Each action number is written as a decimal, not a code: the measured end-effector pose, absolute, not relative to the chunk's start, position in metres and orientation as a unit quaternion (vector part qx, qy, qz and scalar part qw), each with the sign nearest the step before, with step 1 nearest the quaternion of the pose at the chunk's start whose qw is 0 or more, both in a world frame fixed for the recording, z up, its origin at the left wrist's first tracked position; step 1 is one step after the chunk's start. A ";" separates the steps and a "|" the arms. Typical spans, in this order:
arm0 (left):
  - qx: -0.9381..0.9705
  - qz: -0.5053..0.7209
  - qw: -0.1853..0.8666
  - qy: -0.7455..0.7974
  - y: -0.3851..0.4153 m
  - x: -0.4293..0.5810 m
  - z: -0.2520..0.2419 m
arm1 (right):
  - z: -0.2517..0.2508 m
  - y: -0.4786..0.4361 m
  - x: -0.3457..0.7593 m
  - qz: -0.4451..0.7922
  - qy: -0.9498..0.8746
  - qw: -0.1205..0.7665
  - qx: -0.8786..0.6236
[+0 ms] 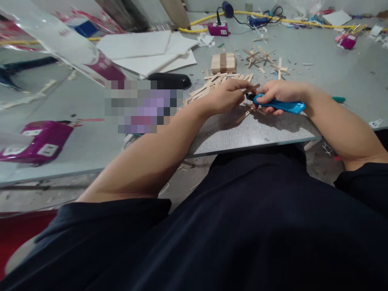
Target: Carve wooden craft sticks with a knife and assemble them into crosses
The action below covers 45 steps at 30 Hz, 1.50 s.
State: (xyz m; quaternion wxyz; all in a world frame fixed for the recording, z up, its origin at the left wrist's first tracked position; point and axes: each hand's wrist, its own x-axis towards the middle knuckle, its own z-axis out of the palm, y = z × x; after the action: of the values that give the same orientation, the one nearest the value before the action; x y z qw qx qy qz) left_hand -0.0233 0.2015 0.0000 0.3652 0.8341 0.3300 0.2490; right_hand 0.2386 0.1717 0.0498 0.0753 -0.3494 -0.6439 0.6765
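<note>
My right hand (pixel 274 97) is closed round the blue handle of a utility knife (pixel 281 105), whose dark front end points left. My left hand (pixel 232 95) pinches a thin wooden craft stick (pixel 251 89) right beside the knife's front end; whether the blade touches the stick I cannot tell. Under the hands, more crossed sticks (pixel 245 115) lie near the table's front edge. A loose pile of craft sticks (pixel 209 85) spreads behind my left hand. Behind that pile sits a banded bundle of sticks (pixel 223 63).
Several star-shaped stick pieces (pixel 280 68) lie at the back right. White sheets (pixel 136 48) and a black oblong case (pixel 169 81) lie to the left. A purple box (pixel 48 141) stands far left. A yellow cable (pixel 291 22) runs along the back.
</note>
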 end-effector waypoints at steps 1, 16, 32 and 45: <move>0.828 0.249 0.378 0.332 0.201 -0.024 0.001 | 0.051 0.170 0.237 0.676 -0.641 0.077 -0.356; 0.767 0.212 0.503 0.336 0.207 -0.029 0.004 | 0.063 0.160 0.234 0.667 -0.647 0.058 -0.366; 0.813 0.239 0.412 0.334 0.213 -0.027 -0.001 | 0.063 0.156 0.236 0.670 -0.654 0.061 -0.345; 0.779 0.225 0.481 0.334 0.209 -0.028 -0.001 | 0.060 0.161 0.240 0.686 -0.651 0.061 -0.320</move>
State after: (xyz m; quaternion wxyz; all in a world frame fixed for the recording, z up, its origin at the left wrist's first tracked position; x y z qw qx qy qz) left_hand -0.0276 0.2087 -0.0008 0.4813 0.7787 0.3337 0.2249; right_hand 0.2397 0.1610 0.0598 0.0610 -0.3199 -0.6508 0.6858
